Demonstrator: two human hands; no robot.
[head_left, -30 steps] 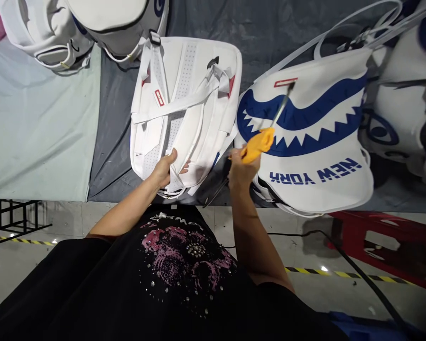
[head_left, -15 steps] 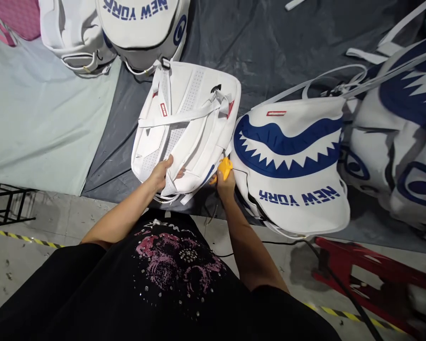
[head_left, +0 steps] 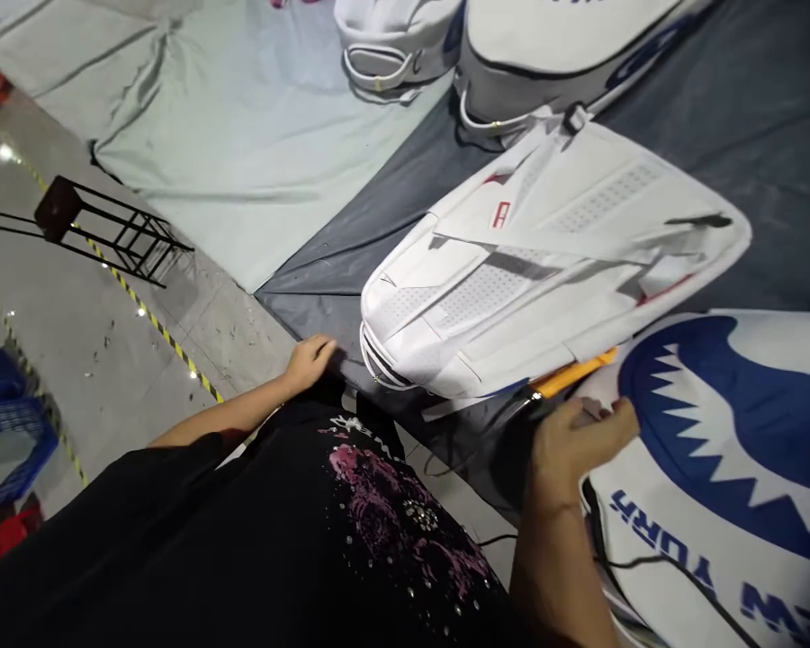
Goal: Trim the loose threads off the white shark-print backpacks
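Observation:
A white backpack (head_left: 513, 279) lies on the dark cloth, straps and dotted back panel facing up. My left hand (head_left: 312, 362) rests at the cloth's edge, left of this backpack and apart from it; its fingers lie loosely together with nothing visible in them. An orange-handled tool (head_left: 573, 372) with a metal end lies along the backpack's near right side. Just beyond the tool's handle, my right hand (head_left: 577, 445) is open, its fingers half bent and reaching to the side of a white backpack with a blue shark mouth (head_left: 708, 441). Part of its fingers is hidden.
Two more white backpacks, one with a front handle (head_left: 378, 67) and one with a flap (head_left: 567, 40), stand at the back. A pale green cloth (head_left: 222, 144) covers the left. A black metal frame (head_left: 131, 238) and blue crates (head_left: 6, 423) stand on the floor.
The view has swung left. My left hand has let go of the backpack and moved to the cloth's edge. The orange-handled tool has left my right hand, which is now by the shark-mouth backpack.

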